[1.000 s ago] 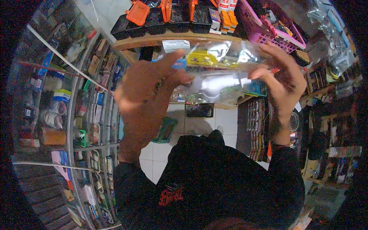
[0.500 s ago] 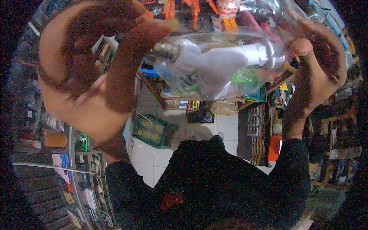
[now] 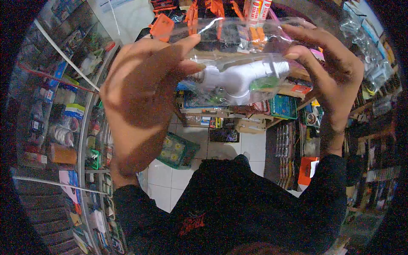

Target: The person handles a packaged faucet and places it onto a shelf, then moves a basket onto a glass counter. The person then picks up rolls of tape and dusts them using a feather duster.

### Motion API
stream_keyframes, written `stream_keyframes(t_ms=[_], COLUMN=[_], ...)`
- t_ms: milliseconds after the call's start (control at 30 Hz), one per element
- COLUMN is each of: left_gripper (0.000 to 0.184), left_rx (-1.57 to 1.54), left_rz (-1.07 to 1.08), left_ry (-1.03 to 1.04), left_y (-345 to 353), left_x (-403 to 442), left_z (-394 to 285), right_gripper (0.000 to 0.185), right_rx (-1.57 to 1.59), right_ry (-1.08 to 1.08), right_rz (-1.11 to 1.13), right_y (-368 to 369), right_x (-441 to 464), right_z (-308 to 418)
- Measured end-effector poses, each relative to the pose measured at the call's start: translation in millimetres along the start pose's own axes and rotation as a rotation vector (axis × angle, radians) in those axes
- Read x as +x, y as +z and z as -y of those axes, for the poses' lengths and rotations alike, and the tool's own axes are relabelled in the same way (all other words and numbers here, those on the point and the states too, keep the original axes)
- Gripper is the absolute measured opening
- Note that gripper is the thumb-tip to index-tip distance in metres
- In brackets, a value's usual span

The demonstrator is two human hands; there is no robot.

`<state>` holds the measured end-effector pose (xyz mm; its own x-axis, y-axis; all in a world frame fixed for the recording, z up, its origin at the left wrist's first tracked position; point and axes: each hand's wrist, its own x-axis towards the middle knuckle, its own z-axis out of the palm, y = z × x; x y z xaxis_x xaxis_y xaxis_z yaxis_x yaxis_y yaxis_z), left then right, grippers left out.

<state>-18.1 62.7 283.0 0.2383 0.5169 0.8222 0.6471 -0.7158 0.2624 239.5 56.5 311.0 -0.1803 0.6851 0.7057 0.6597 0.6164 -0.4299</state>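
Note:
A clear plastic bag point(image 3: 212, 44) is stretched between my two hands at the top of the view. Inside it lies a white plastic fitting, tap-like in shape point(image 3: 240, 80), with a threaded end at the right and a rounded middle. Its left end is partly hidden by my fingers. My left hand point(image 3: 144, 80) pinches the bag's left side with thumb and forefinger. On the other side, my right hand point(image 3: 329, 68) is closed on the bag's upper right edge, thumb against the plastic near the threaded end.
Shelves of packaged goods point(image 3: 72, 127) stand at the left, and more stock point(image 3: 374, 161) fills the right. Orange tools and sealant tubes point(image 3: 257, 12) hang ahead. A green crate point(image 3: 178, 151) rests on the white tiled floor point(image 3: 159, 178).
My left hand has moved right and now pinches the bag near the fitting. The right hand has shifted left, and the bag with its fitting sits slightly lower, with more plastic showing above it.

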Motion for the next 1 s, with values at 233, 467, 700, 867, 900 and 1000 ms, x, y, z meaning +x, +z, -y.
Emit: stream_keyframes(t_ms=[233,467,700,867,900,1000], left_gripper=[0.027,0.018,0.011,0.008,0.008,0.013], left_rx=[0.202,-0.060,-0.035,-0.051,-0.049,0.162], left_rz=[-0.081,-0.115,-0.262,-0.215,-0.207,-0.265], left_ry=[0.163,-0.024,0.174,-0.109,-0.126,0.015], left_y=[18.0,20.1,32.9,28.7,30.7,31.5], left_x=[6.4,12.1,12.7,13.5,13.6,14.9], left_z=[5.9,1.6,6.3,-11.5,-11.7,-5.5], right_gripper=[0.013,0.009,0.010,0.011,0.010,0.008], right_rx=[-0.023,-0.105,-0.018,0.026,0.026,0.000], right_ry=[-0.051,-0.116,0.075,0.034,0.054,0.012], right_rz=[0.004,-0.092,-0.101,-0.076,-0.072,-0.092], right_y=[-1.5,-6.1,-12.0,-12.2,-12.5,-10.7], right_x=[0.5,3.4,-2.3,1.4,1.2,1.7], right_z=[-4.8,-7.3,6.7,2.2,2.1,2.6])
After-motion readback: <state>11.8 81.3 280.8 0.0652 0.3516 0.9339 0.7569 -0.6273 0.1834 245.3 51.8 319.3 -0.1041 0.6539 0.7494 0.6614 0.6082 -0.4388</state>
